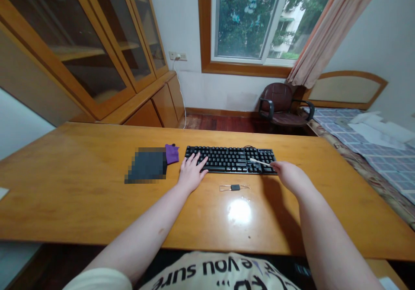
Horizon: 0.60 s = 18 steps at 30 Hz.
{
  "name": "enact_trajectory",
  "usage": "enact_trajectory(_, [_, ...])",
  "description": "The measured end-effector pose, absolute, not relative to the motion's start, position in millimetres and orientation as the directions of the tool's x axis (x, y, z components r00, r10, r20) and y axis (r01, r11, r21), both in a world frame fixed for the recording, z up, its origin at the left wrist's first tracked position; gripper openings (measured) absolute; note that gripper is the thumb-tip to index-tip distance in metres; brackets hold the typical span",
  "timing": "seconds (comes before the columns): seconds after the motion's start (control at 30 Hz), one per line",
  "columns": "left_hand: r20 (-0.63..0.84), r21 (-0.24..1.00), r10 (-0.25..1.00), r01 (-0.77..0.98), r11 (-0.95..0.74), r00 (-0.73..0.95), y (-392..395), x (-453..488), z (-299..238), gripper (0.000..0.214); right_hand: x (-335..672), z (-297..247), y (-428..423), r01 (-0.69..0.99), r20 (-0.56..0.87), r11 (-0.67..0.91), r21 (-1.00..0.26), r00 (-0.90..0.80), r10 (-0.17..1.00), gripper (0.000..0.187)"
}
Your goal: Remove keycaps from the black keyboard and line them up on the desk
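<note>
A black keyboard (223, 160) lies lengthwise on the wooden desk. My left hand (192, 171) rests with fingers spread over its left end, the thumb near the front edge. My right hand (285, 172) is closed on the handle of a slim white toothbrush (259, 162), held at the keyboard's right end. The brush's head points left, over the keys between the main block and the number pad; whether its bristles touch them I cannot tell. In front of the keyboard lies a wire keycap puller (235, 187) with a black grip.
A purple cloth (172, 154) and a blurred-out dark flat object (147, 165) lie left of the keyboard. Small bits (249, 237) are on the desk (81, 186) near me. Beyond stand a chair (279, 102), a bed (372, 138) and a glass-fronted cabinet (136, 87).
</note>
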<state>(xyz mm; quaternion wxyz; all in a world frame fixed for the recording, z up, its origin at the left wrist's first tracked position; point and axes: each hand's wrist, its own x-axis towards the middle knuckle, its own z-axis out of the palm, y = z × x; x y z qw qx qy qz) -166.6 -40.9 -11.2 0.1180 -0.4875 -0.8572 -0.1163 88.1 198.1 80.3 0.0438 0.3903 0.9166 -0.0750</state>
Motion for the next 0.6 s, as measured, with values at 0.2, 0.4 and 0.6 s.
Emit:
enact_trajectory(0.2, [0.32,0.09,0.808,0.865,0.494,-0.494,-41.2,-166.6,-11.4,0.049,81.3,88.2,206.5,0.692,-0.217,0.721,-0.039,-0.71,0.67,0.033])
enact_trajectory(0.4, [0.322,0.091,0.806,0.863,0.496,-0.497,-40.5,-165.6,-10.0,0.048,64.2,83.8,184.2,0.711,-0.262,0.703,-0.025,-0.683,0.682,0.034])
enact_trajectory(0.6, [0.318,0.092,0.81,0.866,0.491,-0.493,-41.0,-165.9,-9.0,0.048,59.7,91.5,173.2,0.775,-0.273,0.632,-0.019,-0.612,0.742,0.03])
